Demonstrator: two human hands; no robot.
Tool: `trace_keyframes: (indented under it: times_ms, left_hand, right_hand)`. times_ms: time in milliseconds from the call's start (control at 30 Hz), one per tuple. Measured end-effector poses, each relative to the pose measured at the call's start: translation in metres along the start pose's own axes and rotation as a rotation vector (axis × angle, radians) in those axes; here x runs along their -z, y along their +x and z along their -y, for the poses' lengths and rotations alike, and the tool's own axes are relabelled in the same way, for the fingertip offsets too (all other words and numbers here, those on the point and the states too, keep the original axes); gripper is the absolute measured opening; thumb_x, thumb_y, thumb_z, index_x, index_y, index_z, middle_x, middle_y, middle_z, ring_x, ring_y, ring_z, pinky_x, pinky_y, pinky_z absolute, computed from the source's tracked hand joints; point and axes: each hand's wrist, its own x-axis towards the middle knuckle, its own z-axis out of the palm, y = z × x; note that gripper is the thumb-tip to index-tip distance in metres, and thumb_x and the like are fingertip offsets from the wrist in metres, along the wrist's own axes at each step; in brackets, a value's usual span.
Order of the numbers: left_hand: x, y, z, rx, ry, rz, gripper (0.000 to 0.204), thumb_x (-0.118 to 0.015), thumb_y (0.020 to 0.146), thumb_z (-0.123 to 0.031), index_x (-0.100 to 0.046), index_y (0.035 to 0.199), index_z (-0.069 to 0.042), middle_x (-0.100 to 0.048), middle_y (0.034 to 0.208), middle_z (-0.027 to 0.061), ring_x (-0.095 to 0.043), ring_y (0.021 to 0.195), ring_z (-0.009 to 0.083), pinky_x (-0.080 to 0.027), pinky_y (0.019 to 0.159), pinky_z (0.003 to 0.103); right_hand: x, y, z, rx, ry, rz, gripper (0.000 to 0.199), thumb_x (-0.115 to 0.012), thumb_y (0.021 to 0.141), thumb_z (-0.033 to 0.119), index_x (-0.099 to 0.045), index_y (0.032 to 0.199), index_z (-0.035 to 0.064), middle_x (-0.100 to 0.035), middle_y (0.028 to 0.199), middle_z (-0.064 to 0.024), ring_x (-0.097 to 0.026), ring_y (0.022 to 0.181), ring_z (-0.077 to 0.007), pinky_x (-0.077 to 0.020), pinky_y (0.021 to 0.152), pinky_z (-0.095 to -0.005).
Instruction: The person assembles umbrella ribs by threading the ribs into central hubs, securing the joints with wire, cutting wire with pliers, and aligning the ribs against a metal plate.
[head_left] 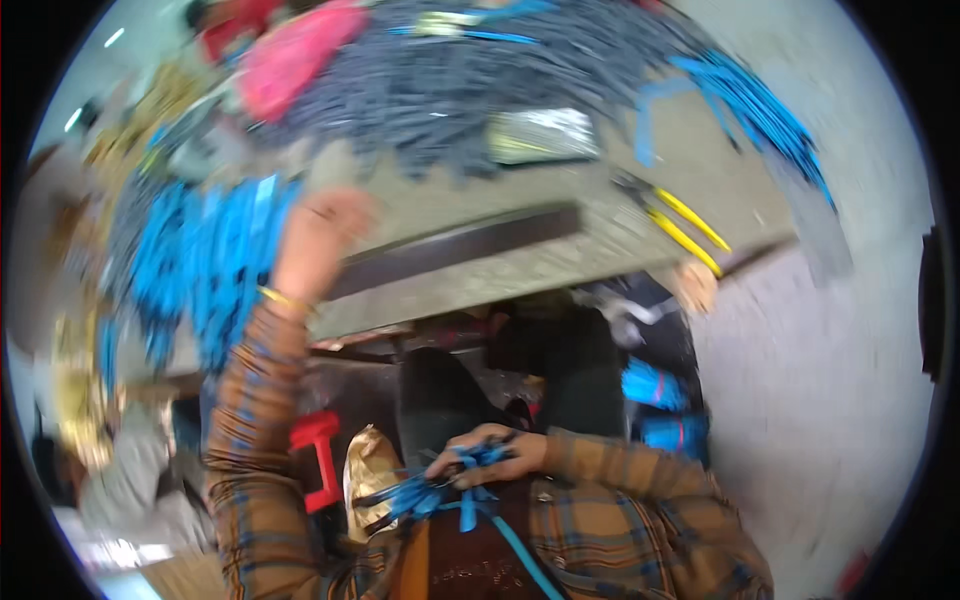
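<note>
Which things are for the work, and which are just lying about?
Likely in use:
thin blue strips in the right hand
long blue strips beside the blurred left hand

Seemingly lying about:
yellow-handled pliers
bright pink plastic bag
red bracket-shaped object

- White tube lights (115,38) glow at upper left; I find the pale floor (790,420) bright.
- Glare whitens the shiny packet (560,130).
- Shade darkens the space beneath the table (450,195).
- The left hand (328,225) blurs badly.
- Edges bend toward a black, round rim.
</note>
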Motion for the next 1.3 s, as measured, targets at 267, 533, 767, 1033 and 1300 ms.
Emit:
trace_keyframes:
  times_ms: [267, 533, 767, 1033, 1300]
  left_hand:
    - [0.099, 0.183, 0.129, -0.077, 1.219, -0.081, 0.030, -0.053, 0.077, -0.021, -0.063, 0.101, -0.006, -0.064, 0.096, 0.0183, -0.060, 0.093, 0.0339, -0.045, 0.082, 0.039]
    - [0.063, 0.186, 0.120, -0.046, 1.064, -0.045, 0.032, -0.051, 0.078, -0.024, -0.063, 0.098, -0.002, -0.064, 0.090, 0.0209, -0.061, 0.087, 0.0342, -0.046, 0.077, 0.039]
    - [0.109, 0.185, 0.129, -0.097, 1.129, -0.173, 0.030, -0.055, 0.080, -0.021, -0.060, 0.103, -0.002, -0.064, 0.082, 0.0159, -0.062, 0.073, 0.0196, -0.048, 0.067, 0.031]
    - [-0.010, -0.073, -0.058, 0.068, -0.136, 0.034, 0.017, -0.052, 0.084, 0.001, -0.056, 0.099, -0.003, -0.064, 0.090, 0.0096, -0.062, 0.072, 0.0153, -0.051, 0.067, 0.028]
    - [-0.029, -0.205, -0.016, 0.550, -0.450, 0.349, 0.019, -0.060, 0.079, 0.005, -0.059, 0.097, 0.001, -0.062, 0.100, 0.0111, -0.061, 0.087, 0.0163, -0.051, 0.077, 0.028]
  right_hand:
    - [-0.001, 0.000, -0.005, 0.070, -0.062, -0.072, 0.027, -0.072, 0.076, 0.020, -0.062, 0.094, 0.0027, -0.065, 0.080, -0.0076, -0.059, 0.074, -0.0130, -0.0464, 0.066, -0.0299]
    - [0.001, -0.012, -0.011, 0.046, 0.041, -0.053, 0.025, -0.071, 0.076, 0.019, -0.061, 0.091, 0.0014, -0.065, 0.080, -0.0075, -0.060, 0.074, -0.0128, -0.0466, 0.066, -0.0295]
    - [-0.009, -0.001, -0.005, 0.062, 0.003, -0.019, 0.025, -0.071, 0.076, 0.020, -0.061, 0.090, 0.0018, -0.065, 0.081, -0.0088, -0.061, 0.075, -0.0155, -0.0475, 0.066, -0.0305]
    - [-0.002, -0.025, -0.011, 0.118, -0.314, -0.044, 0.029, -0.069, 0.078, 0.023, -0.061, 0.098, 0.0037, -0.063, 0.095, -0.0114, -0.061, 0.087, -0.0231, -0.0479, 0.074, -0.0329]
    - [-0.013, -0.009, -0.002, -0.021, -0.024, 0.047, 0.028, -0.069, 0.079, 0.026, -0.062, 0.094, 0.0042, -0.062, 0.092, -0.0077, -0.061, 0.082, -0.0190, -0.0478, 0.073, -0.0302]
